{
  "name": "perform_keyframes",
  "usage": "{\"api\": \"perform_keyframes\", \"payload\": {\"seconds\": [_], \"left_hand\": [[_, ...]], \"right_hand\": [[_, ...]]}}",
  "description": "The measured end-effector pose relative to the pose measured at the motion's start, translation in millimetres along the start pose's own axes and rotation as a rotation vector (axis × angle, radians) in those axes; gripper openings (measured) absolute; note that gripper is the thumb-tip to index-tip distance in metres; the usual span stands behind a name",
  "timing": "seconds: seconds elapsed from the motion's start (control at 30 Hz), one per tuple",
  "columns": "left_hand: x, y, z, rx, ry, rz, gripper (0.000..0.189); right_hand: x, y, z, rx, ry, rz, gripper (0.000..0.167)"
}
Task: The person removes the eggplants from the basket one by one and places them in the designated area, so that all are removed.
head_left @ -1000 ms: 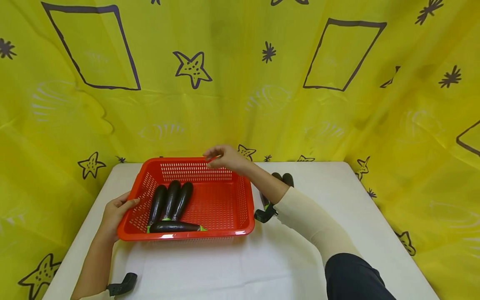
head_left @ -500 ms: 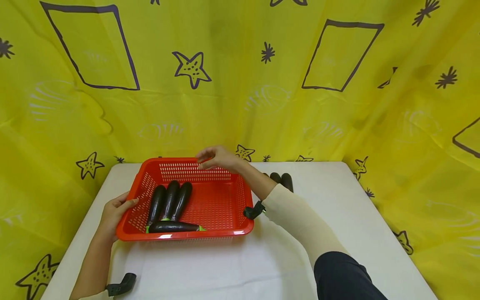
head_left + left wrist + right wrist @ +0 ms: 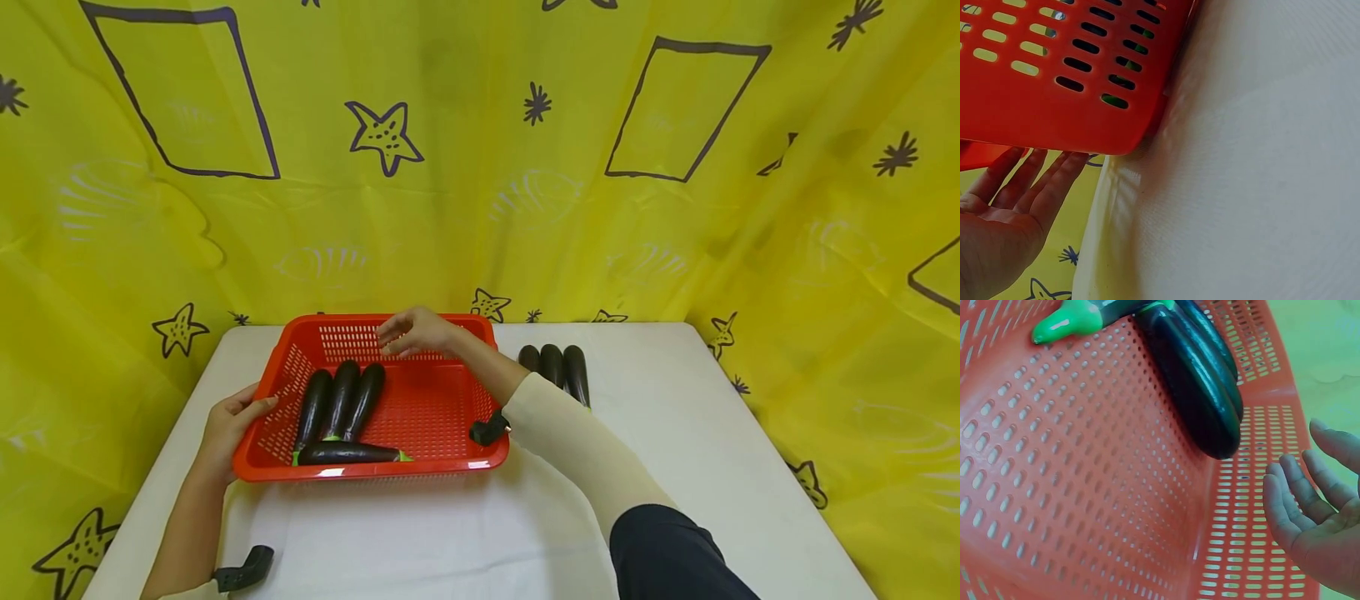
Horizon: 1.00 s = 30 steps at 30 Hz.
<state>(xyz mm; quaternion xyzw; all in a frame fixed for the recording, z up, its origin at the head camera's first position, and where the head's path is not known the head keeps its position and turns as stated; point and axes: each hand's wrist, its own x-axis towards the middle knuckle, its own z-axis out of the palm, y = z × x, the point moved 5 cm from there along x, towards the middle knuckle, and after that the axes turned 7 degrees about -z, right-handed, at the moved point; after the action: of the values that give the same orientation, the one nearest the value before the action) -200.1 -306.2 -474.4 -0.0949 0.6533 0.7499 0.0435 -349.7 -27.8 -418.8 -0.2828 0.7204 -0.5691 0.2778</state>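
Note:
A red plastic basket (image 3: 427, 408) with slotted walls sits at the left of the white table. Inside, three eggplants (image 3: 345, 400) lie side by side on its left part, and another eggplant (image 3: 348, 452) lies crosswise along the near wall. My left hand (image 3: 228, 429) grips the basket's left rim, thumb over the top; in the left wrist view its fingers (image 3: 1054, 181) reach the underside of the rim. Over the far part of the basket hovers my right hand (image 3: 420, 331), fingers loosely bent, holding nothing. The right wrist view shows this hand (image 3: 1329, 519) beside the eggplants' rounded ends (image 3: 1219, 440).
Three more eggplants (image 3: 552, 367) lie on the table (image 3: 660, 417) just right of the basket, partly hidden behind my right forearm. A yellow curtain (image 3: 465, 225) with drawn stars hangs behind the table and along both sides.
My right hand has moved left and slightly down over the basket, uncovering more of the eggplants on the table. The left hand and the basket stay in place.

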Motion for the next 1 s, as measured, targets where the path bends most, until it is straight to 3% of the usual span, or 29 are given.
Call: {"api": "perform_keyframes", "payload": {"seconds": [0.37, 0.77, 1.0], "left_hand": [[-1.2, 0.6, 1.2, -0.002, 0.0, 0.013, 0.027], [-1.7, 1.5, 2.4, 0.003, -0.023, 0.048, 0.028], [-0.3, 0.9, 1.8, -0.011, -0.019, 0.04, 0.028]], "right_hand": [[5.3, 19.0, 8.9, -0.01, -0.024, 0.095, 0.046], [9.2, 26.8, 16.1, -0.109, -0.084, 0.115, 0.047], [11.5, 37.0, 18.1, -0.059, -0.1, 0.138, 0.05]]}}
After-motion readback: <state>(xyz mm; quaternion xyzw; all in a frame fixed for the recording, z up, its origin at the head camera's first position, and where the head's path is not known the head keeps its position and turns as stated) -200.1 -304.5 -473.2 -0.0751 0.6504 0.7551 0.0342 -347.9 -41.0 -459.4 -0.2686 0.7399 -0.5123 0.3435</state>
